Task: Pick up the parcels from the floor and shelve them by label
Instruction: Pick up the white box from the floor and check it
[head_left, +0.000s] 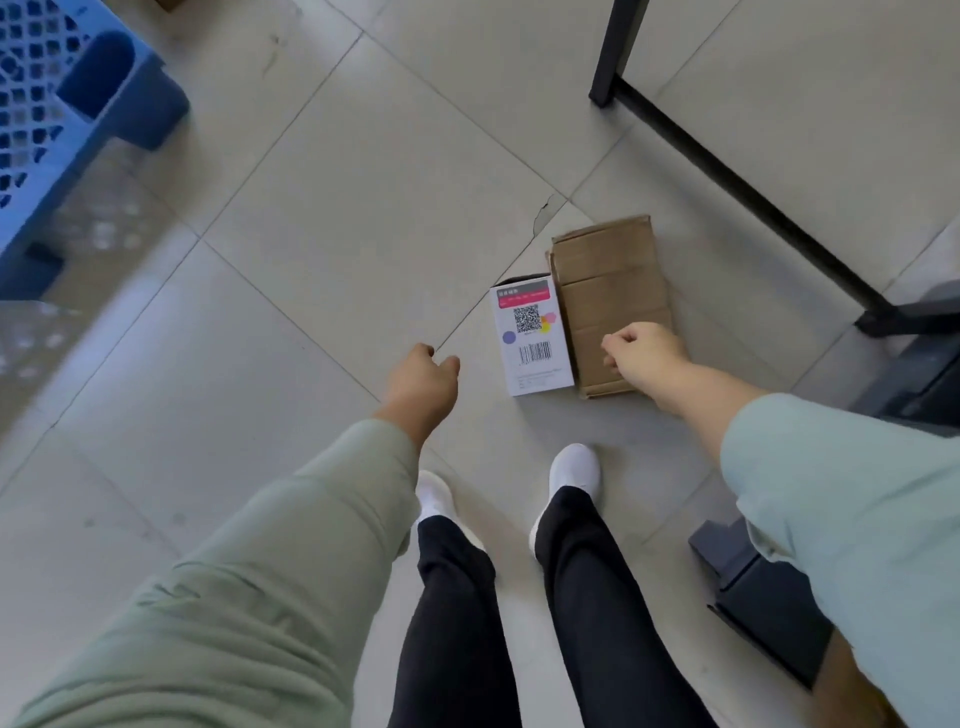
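Two parcels lie side by side on the tiled floor in front of my feet. One is a white box (531, 340) with a pink band, a QR code and a barcode on top. Right of it lies a plain brown cardboard box (608, 291). My left hand (423, 382) hangs above the floor just left of the white box, fingers loosely curled, holding nothing. My right hand (641, 351) hovers over the near end of the brown box, fingers loosely curled and empty; whether it touches the cardboard I cannot tell.
A black metal shelf frame (727, 171) runs along the floor at the upper right, its foot near the brown box. A blue plastic pallet (67, 130) sits at the upper left. Dark grey boxes (758, 587) stand at the right, close to my right leg.
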